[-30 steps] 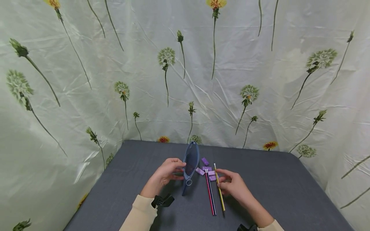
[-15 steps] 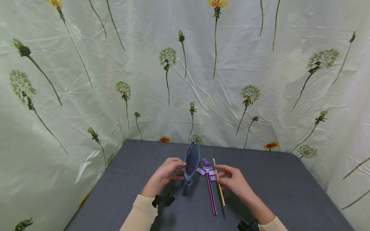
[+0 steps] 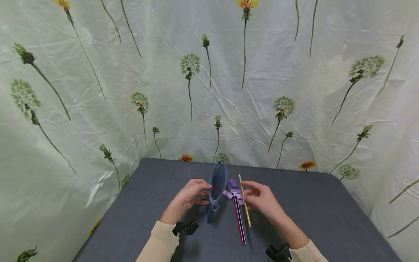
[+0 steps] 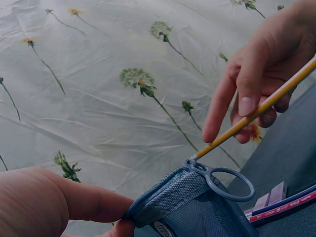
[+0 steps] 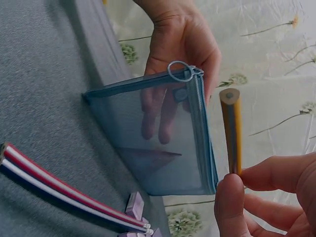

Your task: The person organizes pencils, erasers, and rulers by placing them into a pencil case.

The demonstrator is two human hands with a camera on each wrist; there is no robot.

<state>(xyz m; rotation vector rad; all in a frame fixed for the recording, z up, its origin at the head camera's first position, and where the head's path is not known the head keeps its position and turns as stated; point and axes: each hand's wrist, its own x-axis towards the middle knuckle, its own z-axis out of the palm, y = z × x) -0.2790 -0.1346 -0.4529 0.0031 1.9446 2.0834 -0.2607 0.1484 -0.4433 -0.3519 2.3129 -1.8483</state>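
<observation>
In the head view my left hand (image 3: 191,194) grips a blue mesh zip pouch (image 3: 218,182) by its side, holding it upright with its zipped mouth parted. Thumb and index finger of my right hand (image 3: 262,198) pinch a yellow pencil (image 3: 246,214), tilted above the table and a short way right of the pouch. The right wrist view shows the pencil's flat, unsharpened end (image 5: 230,96). Through the mesh pouch (image 5: 153,133) a dim reddish shape shows; whether it lies inside, I cannot tell. Two striped pencils (image 3: 239,222), one red and one dark blue, lie side by side between the hands.
Several small purple blocks, perhaps erasers (image 3: 233,183), lie on the grey table (image 3: 170,182) just right of the pouch, some under the striped pencils' far ends. A flower-printed curtain (image 3: 209,91) hangs behind and along the sides.
My right hand has carried the yellow pencil forward and slightly left, nearer the pouch. My left hand and the pouch have stayed almost still.
</observation>
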